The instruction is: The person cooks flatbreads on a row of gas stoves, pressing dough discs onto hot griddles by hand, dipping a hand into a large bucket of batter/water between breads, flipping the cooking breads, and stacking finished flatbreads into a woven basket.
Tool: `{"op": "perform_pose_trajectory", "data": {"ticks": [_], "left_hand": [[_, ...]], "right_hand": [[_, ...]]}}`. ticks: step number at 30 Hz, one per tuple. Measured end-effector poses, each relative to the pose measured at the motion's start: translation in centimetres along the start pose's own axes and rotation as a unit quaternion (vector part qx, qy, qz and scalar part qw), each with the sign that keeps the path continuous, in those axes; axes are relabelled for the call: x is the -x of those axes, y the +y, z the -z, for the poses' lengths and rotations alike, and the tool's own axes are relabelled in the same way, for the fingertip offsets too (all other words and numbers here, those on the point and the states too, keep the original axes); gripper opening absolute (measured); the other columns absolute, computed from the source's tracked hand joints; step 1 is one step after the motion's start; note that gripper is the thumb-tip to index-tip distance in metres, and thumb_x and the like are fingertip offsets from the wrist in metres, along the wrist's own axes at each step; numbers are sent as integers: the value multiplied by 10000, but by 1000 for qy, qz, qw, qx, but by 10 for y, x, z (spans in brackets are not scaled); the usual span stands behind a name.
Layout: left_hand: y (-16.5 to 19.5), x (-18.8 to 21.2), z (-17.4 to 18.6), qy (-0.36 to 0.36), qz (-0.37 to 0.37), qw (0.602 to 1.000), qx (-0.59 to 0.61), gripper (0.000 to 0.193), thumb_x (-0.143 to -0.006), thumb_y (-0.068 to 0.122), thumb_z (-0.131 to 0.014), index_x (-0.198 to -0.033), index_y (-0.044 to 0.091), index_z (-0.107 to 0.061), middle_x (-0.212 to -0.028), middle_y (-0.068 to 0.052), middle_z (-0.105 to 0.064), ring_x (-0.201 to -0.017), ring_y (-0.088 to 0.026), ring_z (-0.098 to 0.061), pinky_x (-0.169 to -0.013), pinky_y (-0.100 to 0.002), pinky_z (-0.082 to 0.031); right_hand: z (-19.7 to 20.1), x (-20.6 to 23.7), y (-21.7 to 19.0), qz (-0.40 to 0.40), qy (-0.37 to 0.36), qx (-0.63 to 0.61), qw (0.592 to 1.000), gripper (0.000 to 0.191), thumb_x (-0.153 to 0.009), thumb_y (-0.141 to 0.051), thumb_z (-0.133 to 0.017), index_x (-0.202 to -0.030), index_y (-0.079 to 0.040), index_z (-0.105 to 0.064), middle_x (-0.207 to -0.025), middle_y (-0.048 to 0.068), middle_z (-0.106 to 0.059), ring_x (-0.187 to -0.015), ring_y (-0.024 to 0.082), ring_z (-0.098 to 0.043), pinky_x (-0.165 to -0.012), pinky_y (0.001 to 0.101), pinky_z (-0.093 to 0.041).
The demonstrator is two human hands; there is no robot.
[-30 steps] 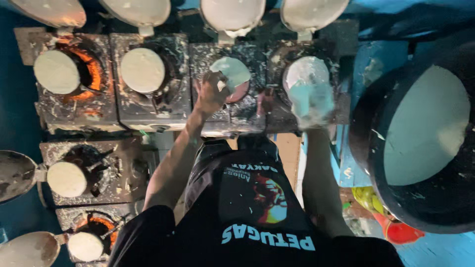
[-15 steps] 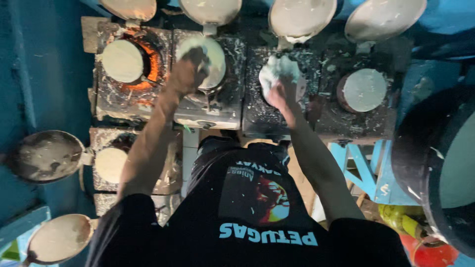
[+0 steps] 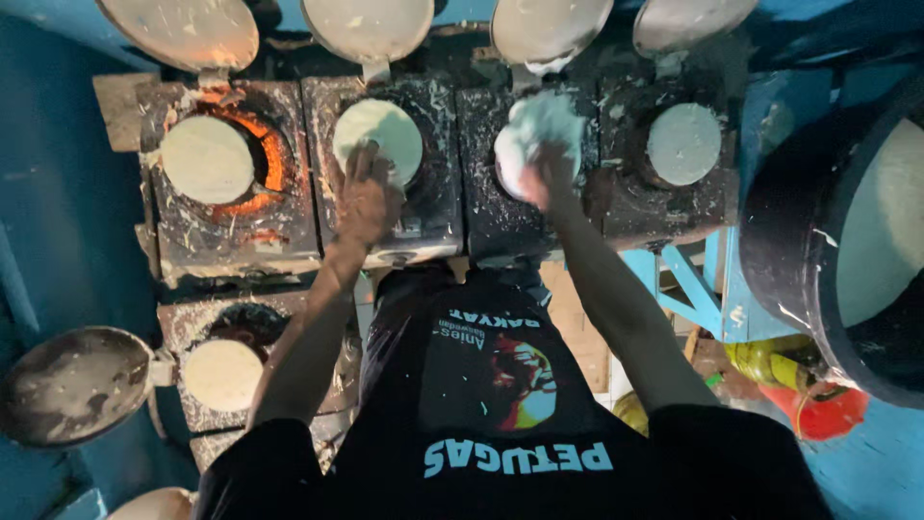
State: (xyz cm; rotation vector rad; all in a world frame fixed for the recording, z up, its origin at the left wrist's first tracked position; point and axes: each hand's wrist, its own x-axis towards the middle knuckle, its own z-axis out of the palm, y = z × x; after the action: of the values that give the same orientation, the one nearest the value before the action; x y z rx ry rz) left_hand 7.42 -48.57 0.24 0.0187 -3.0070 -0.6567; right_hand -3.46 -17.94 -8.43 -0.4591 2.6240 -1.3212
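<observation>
left hand [image 3: 364,197]: now flat, open, on second round white disc [image 3: 378,140]
right hand [image 3: 547,171]: moved onto third stove [image 3: 525,193], clutching white lump [image 3: 536,135]

Black batter tub [image 3: 799,241], red bucket [image 3: 818,409]

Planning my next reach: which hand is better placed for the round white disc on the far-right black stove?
Probably the right hand: it sits on the neighbouring stove, clutching a white crumpled wad, beside that round white disc. The left hand rests farther away on a pale disc.
</observation>
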Motion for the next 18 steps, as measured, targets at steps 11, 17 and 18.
{"op": "perform_pose_trajectory", "data": {"ticks": [11, 17, 18], "left_hand": [[13, -25, -5, -73, 70, 994, -34, 559, -738, 312, -737, -1220, 50, -629, -1485, -214, -445, -1469, -491, -294, -1163, -748, 6], [12, -23, -15, -25, 85, 995, -39, 463, -937, 312, -642, -1282, 3, -627, -1410, -168, -561, -1516, -446, -368, -1246, -795, 16], [12, -21, -16, -22, 78, 996, -46, 471, -873, 247, -654, -1278, 7, -634, -1422, -157, -564, -1516, -445, -360, -1222, -800, 24]], "right_hand": [[35, 26, -11, -147, 46, -313, 937, 625, -1065, -544, -432, -1308, 3, -611, -1178, 122, -670, -1043, 225, -656, -942, 362, -545], [23, -2, -15, -108, -34, -326, 939, 637, -1060, -548, -420, -1314, 6, -606, -1196, 126, -671, -1063, 229, -659, -961, 365, -548], [26, -1, -13, -87, -62, -331, 938, 639, -1059, -549, -419, -1315, 6, -606, -1199, 127, -672, -1066, 230, -660, -964, 366, -549]]}}
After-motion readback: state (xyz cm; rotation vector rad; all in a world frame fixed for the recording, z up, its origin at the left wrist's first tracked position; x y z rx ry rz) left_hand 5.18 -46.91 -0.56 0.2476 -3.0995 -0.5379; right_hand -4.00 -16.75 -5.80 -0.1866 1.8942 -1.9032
